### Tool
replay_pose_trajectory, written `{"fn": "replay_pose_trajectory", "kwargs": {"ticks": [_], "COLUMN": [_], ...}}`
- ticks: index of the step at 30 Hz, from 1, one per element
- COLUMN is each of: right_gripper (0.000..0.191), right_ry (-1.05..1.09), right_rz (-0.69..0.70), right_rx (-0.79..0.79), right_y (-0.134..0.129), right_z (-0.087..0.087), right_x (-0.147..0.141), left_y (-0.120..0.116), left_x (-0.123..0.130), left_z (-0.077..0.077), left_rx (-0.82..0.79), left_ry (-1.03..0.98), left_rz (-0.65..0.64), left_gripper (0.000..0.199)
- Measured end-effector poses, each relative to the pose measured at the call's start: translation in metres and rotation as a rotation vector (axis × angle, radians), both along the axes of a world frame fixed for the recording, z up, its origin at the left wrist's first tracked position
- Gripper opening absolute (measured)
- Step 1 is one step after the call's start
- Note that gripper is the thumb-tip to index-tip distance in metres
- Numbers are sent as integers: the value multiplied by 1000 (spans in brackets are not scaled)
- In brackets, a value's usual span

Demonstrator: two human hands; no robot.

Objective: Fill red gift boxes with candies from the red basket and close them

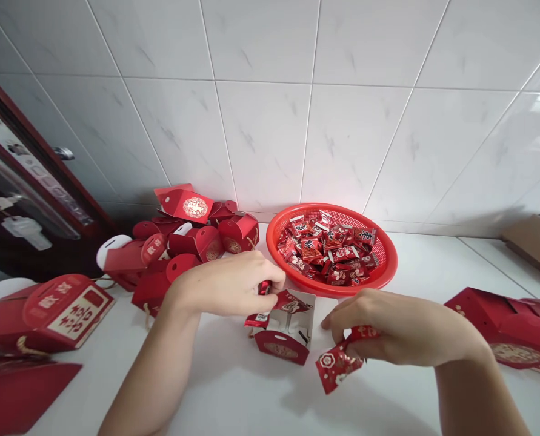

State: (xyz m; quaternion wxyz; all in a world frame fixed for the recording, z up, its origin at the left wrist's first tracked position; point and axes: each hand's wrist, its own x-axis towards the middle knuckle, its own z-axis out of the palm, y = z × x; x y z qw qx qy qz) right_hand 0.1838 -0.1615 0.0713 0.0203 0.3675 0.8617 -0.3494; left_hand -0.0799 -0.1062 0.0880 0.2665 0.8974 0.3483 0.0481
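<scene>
In the middle of the white table stands an open red gift box (282, 349) with a pale inside; a red wrapped candy shows at its far edge. My left hand (233, 283) is at the box's left upper side, its fingers closed on a small red candy packet (257, 319). To the right of the box, my right hand (388, 324) is closed on a red candy packet with white flower prints (336, 366), held above the table. Just behind both hands sits a red plastic basket (390, 260) filled with red wrapped candies (331, 248).
Several closed red gift boxes (197, 239) are heaped at the back left. Larger red boxes (56, 312) lie at the left edge, and another red box (510, 333) is at the right. A cardboard box (533, 242) stands far right. A tiled wall (260, 133) rises behind.
</scene>
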Motion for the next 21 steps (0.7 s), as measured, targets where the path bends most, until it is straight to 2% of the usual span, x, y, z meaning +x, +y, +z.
{"fn": "replay_pose_trajectory", "kwargs": {"ticks": [3,6,10,14,18,21], "right_gripper": [17,18,20,19,16,16], "right_ry": [23,13,-14,-23,-28,-40], "right_rz": [11,8,9,1,-6,-15], "right_rx": [25,5,-48,-56,-45,-52], "right_y": [2,2,3,2,1,0], "right_z": [-2,-1,1,2,2,2], "right_x": [0,-1,-3,-4,-6,-7], "left_y": [4,5,3,-5,-18,-23], "left_x": [-4,4,21,31,38,44], "left_z": [-2,-10,-20,-22,-22,-25], "left_rx": [-5,1,116,215,257,273], "left_ry": [44,98,176,240,310,386], "left_rz": [23,2,18,50,74,42], "left_gripper": [20,24,36,47,47,46]}}
